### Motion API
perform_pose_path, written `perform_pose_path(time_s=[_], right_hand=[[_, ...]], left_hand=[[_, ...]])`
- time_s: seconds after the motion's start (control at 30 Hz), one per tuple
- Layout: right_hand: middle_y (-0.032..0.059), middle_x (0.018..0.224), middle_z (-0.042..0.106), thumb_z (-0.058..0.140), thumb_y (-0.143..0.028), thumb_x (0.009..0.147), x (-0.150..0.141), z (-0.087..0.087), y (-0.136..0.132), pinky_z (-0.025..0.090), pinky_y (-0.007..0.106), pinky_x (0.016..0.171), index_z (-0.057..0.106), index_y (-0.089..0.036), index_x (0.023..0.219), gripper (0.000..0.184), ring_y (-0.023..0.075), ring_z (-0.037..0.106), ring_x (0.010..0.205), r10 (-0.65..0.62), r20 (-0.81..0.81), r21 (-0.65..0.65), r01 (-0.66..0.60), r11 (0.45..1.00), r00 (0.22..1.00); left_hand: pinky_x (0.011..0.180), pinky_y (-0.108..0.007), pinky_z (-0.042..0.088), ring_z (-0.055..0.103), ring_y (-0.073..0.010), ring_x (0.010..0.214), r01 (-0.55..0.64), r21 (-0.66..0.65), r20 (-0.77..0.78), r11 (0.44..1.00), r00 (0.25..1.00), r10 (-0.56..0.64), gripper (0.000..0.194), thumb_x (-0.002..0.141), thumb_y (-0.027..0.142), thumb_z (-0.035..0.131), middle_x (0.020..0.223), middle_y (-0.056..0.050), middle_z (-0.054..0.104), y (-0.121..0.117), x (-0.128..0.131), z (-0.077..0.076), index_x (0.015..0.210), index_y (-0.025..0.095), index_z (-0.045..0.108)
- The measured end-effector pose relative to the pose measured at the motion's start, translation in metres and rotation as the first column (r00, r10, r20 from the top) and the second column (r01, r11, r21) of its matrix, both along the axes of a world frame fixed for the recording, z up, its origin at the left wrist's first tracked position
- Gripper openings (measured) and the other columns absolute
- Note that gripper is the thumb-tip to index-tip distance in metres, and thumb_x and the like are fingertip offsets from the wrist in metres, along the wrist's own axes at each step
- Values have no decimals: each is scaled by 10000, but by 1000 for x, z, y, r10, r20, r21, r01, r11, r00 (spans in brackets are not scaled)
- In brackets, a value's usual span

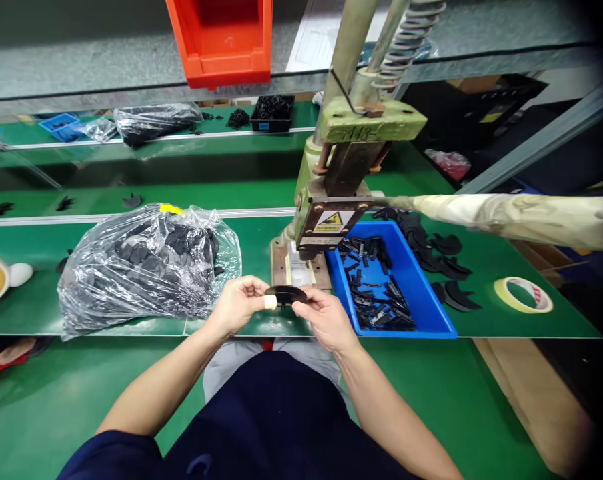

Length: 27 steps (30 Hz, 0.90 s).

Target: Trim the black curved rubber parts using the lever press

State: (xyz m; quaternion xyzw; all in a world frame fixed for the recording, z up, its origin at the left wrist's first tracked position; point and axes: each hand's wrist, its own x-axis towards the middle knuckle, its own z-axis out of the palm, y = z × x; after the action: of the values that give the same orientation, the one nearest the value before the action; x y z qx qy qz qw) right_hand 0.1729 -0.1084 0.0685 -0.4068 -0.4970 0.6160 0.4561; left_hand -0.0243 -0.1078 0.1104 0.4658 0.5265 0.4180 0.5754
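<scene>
Between my two hands is a curved black plastic part (285,293), held in front of the press base. My left hand (239,303) pinches its left end; yellow tape or a cover is wrapped round the thumb tip. The right end is gripped by my right hand (326,317). Just beyond them stands a green hand press (326,220) with a warning label, its ram above the metal base plate (279,263). Close to my right hand, a blue bin (424,300) contains many small black clips or pieces. Some undersides of the fingers are hidden.
A clear plastic bag (146,267) of black curved parts lies left. More curved parts (456,297) and a tape roll (523,295) lie right. The press's wrapped lever (506,213) reaches across the right side. An orange bin (226,47) sits on the overhead shelf.
</scene>
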Motion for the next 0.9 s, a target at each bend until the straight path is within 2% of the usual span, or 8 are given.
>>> perform_pose_path(time_s=[0.2, 0.3, 0.37, 0.43, 0.5, 0.57, 0.67, 0.9], right_hand=[[48, 923, 689, 718, -362, 792, 1, 3, 3, 470, 364, 837, 730, -242, 916, 174, 198, 612, 890, -29, 80, 102, 21, 995, 996], [41, 895, 683, 695, -324, 814, 3, 4, 2, 478, 370, 830, 732, -259, 876, 96, 193, 611, 869, -92, 132, 212, 63, 975, 987], [45, 920, 685, 706, -283, 802, 3, 4, 1, 488, 386, 842, 733, -274, 886, 88, 202, 618, 892, -142, 156, 303, 89, 949, 977], [47, 949, 685, 700, -238, 798, 3, 4, -1, 496, 410, 860, 728, -299, 906, 127, 210, 624, 923, -210, 162, 407, 129, 904, 964], [41, 935, 685, 687, -193, 794, 3, 4, -3, 501, 434, 876, 721, -321, 897, 167, 216, 627, 939, -275, 155, 510, 162, 845, 949], [34, 900, 688, 683, -155, 780, 3, 5, -4, 516, 445, 862, 716, -333, 878, 206, 219, 635, 933, -314, 156, 594, 165, 787, 937], [33, 889, 695, 668, -123, 773, 2, 8, -4, 544, 446, 813, 712, -329, 884, 238, 220, 646, 915, -353, 177, 681, 144, 718, 919], [13, 881, 699, 639, -81, 778, -3, 8, 4, 580, 389, 776, 699, -299, 912, 263, 183, 663, 896, -407, 200, 779, 107, 618, 891]], left_hand=[[661, -285, 550, 645, -150, 686, 34, 66, -15, 997, 999, -33, 400, 577, 391, 884, 779, -45, 708, -1, 5, -5, 814, 132, 692], [703, -291, 561, 665, -163, 777, 77, 280, -89, 957, 995, -54, 286, 717, 380, 806, 873, -70, 705, -3, 5, -7, 832, 143, 695], [714, -285, 560, 664, -154, 793, 121, 514, -217, 849, 976, -8, 139, 818, 300, 724, 873, -66, 697, -6, 1, -8, 825, 163, 705], [750, -297, 565, 672, -157, 846, 208, 726, -322, 655, 945, 57, 78, 862, 182, 657, 906, -66, 702, -8, -4, -9, 908, 192, 719], [792, -321, 571, 674, -174, 932, 289, 840, -372, 459, 923, 100, 213, 865, 94, 616, 966, -77, 706, -9, -9, -8, 1018, 210, 707], [803, -338, 576, 670, -191, 975, 332, 874, -394, 354, 911, 118, 283, 858, 58, 606, 984, -88, 703, -8, -12, -8, 1085, 206, 684], [793, -344, 584, 669, -196, 978, 341, 882, -401, 326, 906, 138, 309, 862, 49, 602, 985, -88, 697, -6, -15, -10, 1121, 205, 664], [806, -339, 598, 671, -187, 985, 332, 873, -411, 358, 895, 173, 308, 871, 43, 586, 994, -81, 685, 1, -18, -18, 1123, 206, 655]])
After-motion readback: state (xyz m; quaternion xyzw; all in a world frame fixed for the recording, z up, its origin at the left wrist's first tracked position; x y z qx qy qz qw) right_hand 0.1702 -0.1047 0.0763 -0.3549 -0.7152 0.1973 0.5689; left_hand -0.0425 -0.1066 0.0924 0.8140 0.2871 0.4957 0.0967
